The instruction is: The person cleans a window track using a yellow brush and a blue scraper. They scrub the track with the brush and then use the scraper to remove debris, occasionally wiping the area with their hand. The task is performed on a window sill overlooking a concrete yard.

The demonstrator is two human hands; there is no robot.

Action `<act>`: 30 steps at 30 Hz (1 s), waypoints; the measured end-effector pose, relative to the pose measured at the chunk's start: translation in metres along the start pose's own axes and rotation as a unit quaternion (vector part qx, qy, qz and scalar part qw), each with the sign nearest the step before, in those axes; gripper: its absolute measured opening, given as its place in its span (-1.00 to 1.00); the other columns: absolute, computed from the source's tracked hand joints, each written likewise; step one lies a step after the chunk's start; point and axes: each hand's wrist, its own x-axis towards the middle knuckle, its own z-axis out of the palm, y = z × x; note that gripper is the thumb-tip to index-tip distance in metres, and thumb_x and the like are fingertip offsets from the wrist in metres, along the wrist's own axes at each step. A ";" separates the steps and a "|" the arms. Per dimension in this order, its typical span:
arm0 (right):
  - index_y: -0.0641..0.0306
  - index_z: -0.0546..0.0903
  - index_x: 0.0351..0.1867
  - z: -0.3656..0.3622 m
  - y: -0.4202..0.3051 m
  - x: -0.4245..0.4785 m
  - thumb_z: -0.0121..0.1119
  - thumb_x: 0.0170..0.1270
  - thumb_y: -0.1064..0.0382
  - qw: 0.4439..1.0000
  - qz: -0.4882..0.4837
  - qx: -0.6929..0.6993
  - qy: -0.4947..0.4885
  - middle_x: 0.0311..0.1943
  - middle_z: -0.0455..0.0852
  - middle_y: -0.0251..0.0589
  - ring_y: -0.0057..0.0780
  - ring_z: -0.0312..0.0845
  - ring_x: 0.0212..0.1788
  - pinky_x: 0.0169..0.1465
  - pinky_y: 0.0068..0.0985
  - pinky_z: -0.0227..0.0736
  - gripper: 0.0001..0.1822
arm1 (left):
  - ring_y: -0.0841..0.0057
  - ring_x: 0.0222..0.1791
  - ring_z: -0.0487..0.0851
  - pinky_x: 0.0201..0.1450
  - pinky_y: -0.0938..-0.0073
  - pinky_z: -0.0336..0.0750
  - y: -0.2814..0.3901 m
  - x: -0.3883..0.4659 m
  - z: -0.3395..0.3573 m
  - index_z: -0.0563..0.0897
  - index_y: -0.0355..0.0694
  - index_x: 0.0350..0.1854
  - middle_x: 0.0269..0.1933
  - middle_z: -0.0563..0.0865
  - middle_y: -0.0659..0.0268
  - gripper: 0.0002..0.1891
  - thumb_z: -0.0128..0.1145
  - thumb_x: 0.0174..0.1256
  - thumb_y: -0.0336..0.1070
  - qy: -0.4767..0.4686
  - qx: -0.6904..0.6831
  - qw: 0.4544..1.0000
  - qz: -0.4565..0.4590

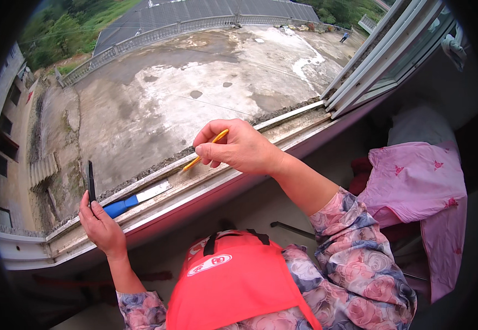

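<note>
My right hand (pixel 239 148) pinches a slim yellow-handled tool (pixel 193 162) between thumb and fingers. Its lower end points down at the dirty sliding-window track (pixel 206 173); whether it touches is hard to tell. At the left, my left hand (pixel 100 229) holds a narrow black strip-like tool (pixel 91 179) upright, its top above the outer edge of the frame. Between my hands a scraper lies along the track, with a blue handle (pixel 119 207) and a flat pale metal blade (pixel 154 191). Grit and dirt coat the track beside the blade.
White sliding sashes (pixel 371 66) stand at the right end of the opening. Beyond the sill is a drop to a concrete yard (pixel 173 103), where a distant person (pixel 344 37) stands. Pink flowered fabric (pixel 416 181) hangs indoors at my right. A red apron (pixel 239 280) covers my front.
</note>
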 end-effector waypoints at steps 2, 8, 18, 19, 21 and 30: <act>0.40 0.63 -0.37 -0.011 0.011 -0.004 0.17 0.11 0.31 0.987 -0.024 -0.145 0.060 -0.55 0.67 -0.20 -0.60 0.52 -0.51 -0.36 -0.58 0.44 -0.84 | 0.12 -0.11 0.52 -0.03 0.25 0.37 0.002 0.000 -0.001 0.50 -0.32 0.06 -0.10 0.59 0.03 -0.71 -0.14 0.42 -0.32 0.000 0.010 1.000 0.004; 0.40 0.63 -0.37 -0.116 0.005 -0.050 0.16 0.12 0.30 0.886 0.025 -0.352 0.300 -0.61 0.64 -0.23 -0.63 0.51 -0.56 -0.42 -0.61 0.45 -0.83 | 0.27 -0.27 0.52 -0.12 0.30 0.30 0.008 0.000 0.000 0.53 -0.22 0.06 -0.27 0.59 0.20 -0.72 -0.13 0.42 -0.28 -0.002 0.090 0.996 0.024; 0.40 0.58 -0.37 -0.041 0.004 -0.021 0.13 0.07 0.36 0.914 -0.072 -0.339 0.209 -0.57 0.65 -0.10 -0.46 0.59 -0.50 -0.36 -0.55 0.47 -0.86 | 0.25 -0.18 0.53 -0.07 0.29 0.33 0.002 0.002 -0.004 0.49 -0.21 0.09 -0.23 0.61 0.20 -0.72 -0.09 0.39 -0.32 -0.035 0.075 0.995 0.050; 0.40 0.58 -0.37 -0.047 -0.005 -0.026 0.12 0.07 0.36 0.901 -0.058 -0.367 0.225 -0.56 0.65 -0.11 -0.46 0.59 -0.50 -0.36 -0.55 0.47 -0.86 | 0.25 -0.18 0.53 -0.07 0.28 0.34 -0.002 0.003 -0.008 0.49 -0.21 0.09 -0.23 0.62 0.19 -0.72 -0.09 0.38 -0.33 -0.044 0.083 0.994 0.053; 0.40 0.58 -0.36 -0.061 -0.005 -0.038 0.12 0.10 0.37 0.925 -0.051 -0.306 0.220 -0.58 0.61 -0.28 -0.65 0.49 -0.51 -0.39 -0.64 0.41 -0.87 | 0.23 -0.18 0.53 -0.09 0.26 0.34 0.000 0.007 -0.015 0.49 -0.23 0.07 -0.24 0.62 0.16 -0.73 -0.09 0.38 -0.35 -0.064 0.085 0.994 0.022; 0.38 0.54 -0.27 0.009 -0.001 -0.030 0.14 0.20 0.39 0.995 -0.071 -0.013 0.075 -0.47 0.59 -0.40 -0.76 0.44 -0.41 -0.33 -0.73 0.35 -0.89 | 0.08 -0.23 0.54 -0.14 0.15 0.37 0.010 -0.003 -0.020 0.44 -0.28 -0.18 -0.28 0.57 0.06 -0.86 0.00 0.29 -0.35 -0.112 0.209 0.971 -0.032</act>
